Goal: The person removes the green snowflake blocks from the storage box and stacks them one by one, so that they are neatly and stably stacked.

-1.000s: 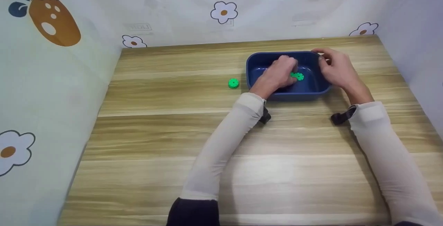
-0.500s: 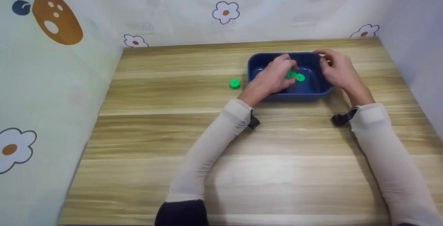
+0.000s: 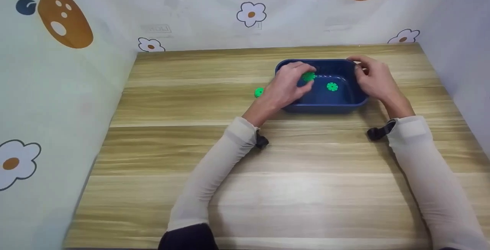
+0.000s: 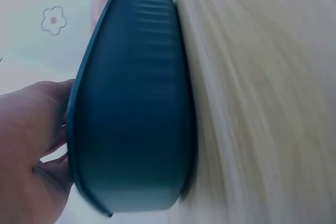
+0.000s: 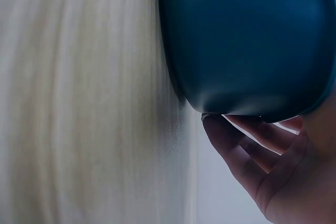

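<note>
A dark blue rectangular box [image 3: 325, 108] stands on the table. My left hand [image 3: 283, 87] is over its left part and pinches a green notched plastic disc [image 3: 308, 76] between thumb and fingers. Another green notched disc [image 3: 332, 86] lies on the box floor. My right hand [image 3: 377, 79] grips the box's right end, thumb at the inside of the rim and fingers outside. In the left wrist view the box wall [image 4: 131, 108] hides the left fingertips. The right wrist view has the right fingers [image 5: 236, 156] against the box's outer side.
Left of the box, a small stack of green discs [image 3: 258, 92] sits on the wooden table [image 3: 172, 135], partly hidden by my left hand. A patterned wall [image 3: 206, 12] rises behind the table, with side walls at left and right.
My left hand has picked up a green disc from the box floor and moved left with it. One disc stays behind on the floor. My right hand keeps its grip on the box.
</note>
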`<state>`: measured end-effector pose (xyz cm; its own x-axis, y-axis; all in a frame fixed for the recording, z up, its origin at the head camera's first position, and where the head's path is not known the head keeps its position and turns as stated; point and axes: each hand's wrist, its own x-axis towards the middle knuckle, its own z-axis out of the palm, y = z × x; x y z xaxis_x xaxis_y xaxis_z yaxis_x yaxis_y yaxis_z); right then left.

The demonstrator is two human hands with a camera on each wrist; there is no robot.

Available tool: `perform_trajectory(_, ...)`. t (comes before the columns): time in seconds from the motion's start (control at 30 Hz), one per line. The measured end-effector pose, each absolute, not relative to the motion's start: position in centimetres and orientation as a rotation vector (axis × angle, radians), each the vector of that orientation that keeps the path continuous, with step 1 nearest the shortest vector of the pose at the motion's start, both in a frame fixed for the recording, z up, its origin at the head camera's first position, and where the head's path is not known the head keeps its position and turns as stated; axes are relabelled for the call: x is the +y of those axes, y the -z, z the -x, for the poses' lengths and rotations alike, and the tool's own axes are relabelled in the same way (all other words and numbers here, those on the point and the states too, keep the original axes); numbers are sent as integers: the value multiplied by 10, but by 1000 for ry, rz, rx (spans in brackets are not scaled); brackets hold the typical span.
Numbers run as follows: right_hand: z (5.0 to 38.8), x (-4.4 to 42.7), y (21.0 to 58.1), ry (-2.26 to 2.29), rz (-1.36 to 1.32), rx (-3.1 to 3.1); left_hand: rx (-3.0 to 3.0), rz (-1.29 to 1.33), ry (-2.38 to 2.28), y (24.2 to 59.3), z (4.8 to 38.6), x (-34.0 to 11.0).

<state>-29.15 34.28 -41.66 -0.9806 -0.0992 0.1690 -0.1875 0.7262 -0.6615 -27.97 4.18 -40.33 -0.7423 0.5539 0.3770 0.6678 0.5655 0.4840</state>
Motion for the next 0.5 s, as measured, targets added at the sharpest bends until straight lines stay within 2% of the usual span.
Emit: perform_trajectory(0.5,291,341,415,-1110,-225,-2835,-2608,932,1035,398,280,-4)
